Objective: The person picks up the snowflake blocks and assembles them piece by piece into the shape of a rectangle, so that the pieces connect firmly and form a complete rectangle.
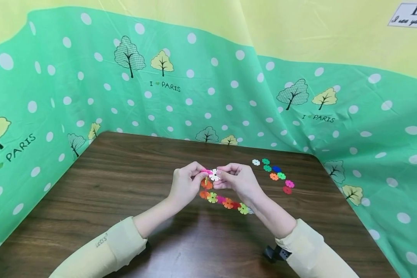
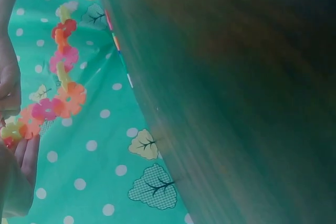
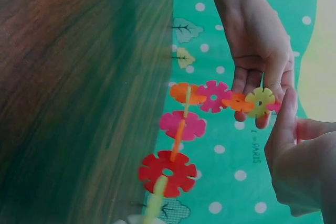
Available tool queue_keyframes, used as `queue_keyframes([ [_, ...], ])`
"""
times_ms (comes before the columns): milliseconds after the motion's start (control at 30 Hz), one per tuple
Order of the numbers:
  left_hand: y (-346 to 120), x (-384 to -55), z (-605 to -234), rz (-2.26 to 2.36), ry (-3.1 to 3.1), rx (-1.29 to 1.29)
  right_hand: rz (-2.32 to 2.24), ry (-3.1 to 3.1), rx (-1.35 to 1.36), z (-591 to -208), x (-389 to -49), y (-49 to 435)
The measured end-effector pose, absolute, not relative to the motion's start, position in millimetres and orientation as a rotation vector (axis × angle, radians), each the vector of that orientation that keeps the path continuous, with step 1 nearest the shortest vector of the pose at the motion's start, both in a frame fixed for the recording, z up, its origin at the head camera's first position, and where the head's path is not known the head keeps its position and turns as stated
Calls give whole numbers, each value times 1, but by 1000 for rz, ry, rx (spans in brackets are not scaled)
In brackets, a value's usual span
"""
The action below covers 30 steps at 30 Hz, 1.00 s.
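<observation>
My left hand (image 1: 185, 185) pinches a pink flower-shaped disc (image 1: 205, 170) at the upper end of a chain of slotted plastic flower discs. With its thumb and fingers, my right hand (image 1: 239, 183) pinches a white flower disc (image 1: 214, 175) against the pink one; whether the slots interlock I cannot tell. Orange, yellow, pink and red discs make up the chain (image 1: 227, 203), which hangs below the hands and curves right. In the right wrist view a red disc (image 3: 168, 173) is near its lower part, and a yellow disc (image 3: 260, 103) sits by my left fingers.
Loose flower discs lie on the brown wooden table (image 1: 132, 166) to the right of my hands, among them a white disc (image 1: 256, 162), a blue disc (image 1: 276, 169) and a red disc (image 1: 287, 190). A green dotted curtain (image 1: 208, 88) stands behind the table.
</observation>
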<state>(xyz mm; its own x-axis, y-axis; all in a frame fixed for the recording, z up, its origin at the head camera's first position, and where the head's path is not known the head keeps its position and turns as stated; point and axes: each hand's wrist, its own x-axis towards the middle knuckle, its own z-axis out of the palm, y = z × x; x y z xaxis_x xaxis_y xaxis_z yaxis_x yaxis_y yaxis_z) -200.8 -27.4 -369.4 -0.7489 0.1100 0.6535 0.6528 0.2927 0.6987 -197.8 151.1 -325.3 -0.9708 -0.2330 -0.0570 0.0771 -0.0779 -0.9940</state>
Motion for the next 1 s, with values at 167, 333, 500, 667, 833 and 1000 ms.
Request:
queue_keyframes([
  [167, -28, -203, -370, -1459, -2046, -696, -2192, 1944, -168, -328, -198, 148],
  [333, -33, -206, -368, -1445, -2054, -702, -2181, 1939, -201, -326, -202, 145],
  [500, -37, -207, -368, -1444, -2062, -713, -2131, 2013, -205, -322, -206, 153],
  [667, -39, -207, -367, -1458, -2054, -711, -2064, 2066, -210, -319, -207, 162],
  [833, -37, -205, -366, -1482, -2080, -723, -1968, 2094, -270, -318, -206, 163],
  [1000, -32, -203, -365, -1518, -2093, -710, -1971, 2087, -270, -317, -206, 160],
])
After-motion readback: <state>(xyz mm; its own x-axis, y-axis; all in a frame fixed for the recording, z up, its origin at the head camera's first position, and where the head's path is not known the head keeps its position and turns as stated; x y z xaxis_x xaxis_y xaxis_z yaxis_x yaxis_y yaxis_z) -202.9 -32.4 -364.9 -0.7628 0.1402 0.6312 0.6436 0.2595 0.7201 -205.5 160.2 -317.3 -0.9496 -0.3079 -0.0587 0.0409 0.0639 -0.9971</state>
